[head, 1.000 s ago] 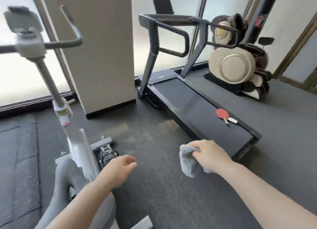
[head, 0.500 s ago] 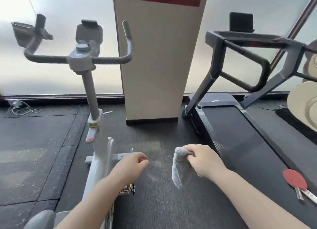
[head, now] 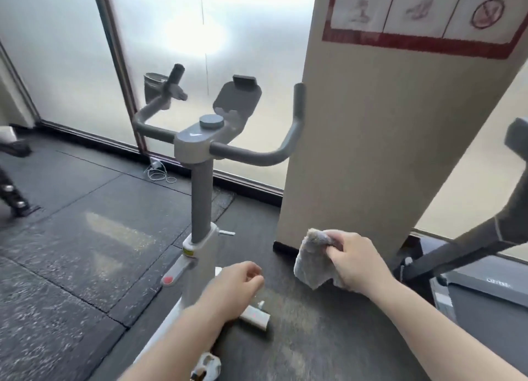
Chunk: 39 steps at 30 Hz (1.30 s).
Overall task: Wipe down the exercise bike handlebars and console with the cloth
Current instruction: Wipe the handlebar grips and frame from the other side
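Observation:
A white and grey exercise bike stands in front of me, its upright post rising through the middle of the view. The grey handlebars curve up on both sides of a light console block with a round knob, and a dark tablet holder sits behind it. My right hand grips a crumpled grey cloth low at the right, well below the handlebars. My left hand hangs loosely curled beside the bike frame and holds nothing.
A wide beige pillar with a red-bordered sign stands just right of the right handlebar. A treadmill fills the far right. Frosted windows run behind, a white cable lies on the dark rubber floor, and other equipment is at the left edge.
My view has swung left and closer, bringing the bike's handlebars and console to the centre and pushing the treadmill to the right edge. Both hands keep their poses, the cloth still in my right.

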Each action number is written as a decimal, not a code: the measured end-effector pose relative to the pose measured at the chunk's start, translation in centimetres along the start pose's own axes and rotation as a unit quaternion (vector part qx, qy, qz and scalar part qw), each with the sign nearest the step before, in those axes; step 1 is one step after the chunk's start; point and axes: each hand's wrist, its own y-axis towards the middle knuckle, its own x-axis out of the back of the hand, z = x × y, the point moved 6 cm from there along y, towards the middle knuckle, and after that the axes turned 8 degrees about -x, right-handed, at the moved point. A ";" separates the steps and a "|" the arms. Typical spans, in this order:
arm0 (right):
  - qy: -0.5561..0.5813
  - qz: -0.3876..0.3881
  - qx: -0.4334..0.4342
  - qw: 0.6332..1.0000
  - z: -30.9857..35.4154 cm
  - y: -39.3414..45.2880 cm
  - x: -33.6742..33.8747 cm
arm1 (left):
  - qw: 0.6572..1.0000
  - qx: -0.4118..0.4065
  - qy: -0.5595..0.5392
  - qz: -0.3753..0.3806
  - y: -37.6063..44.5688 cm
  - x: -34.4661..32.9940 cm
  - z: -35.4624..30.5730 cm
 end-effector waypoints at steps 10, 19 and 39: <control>0.217 -0.209 0.247 0.921 12.9 11.7 4.7 | 0.966 0.025 0.016 -0.255 7.0 12.8 -1.3; 0.042 -0.335 0.255 0.906 12.0 17.7 -3.1 | 0.923 -0.089 0.025 -0.373 12.7 17.5 -0.9; 0.082 -0.262 0.289 0.917 11.5 19.6 -1.9 | 0.894 -0.134 0.172 -0.391 18.4 20.2 0.3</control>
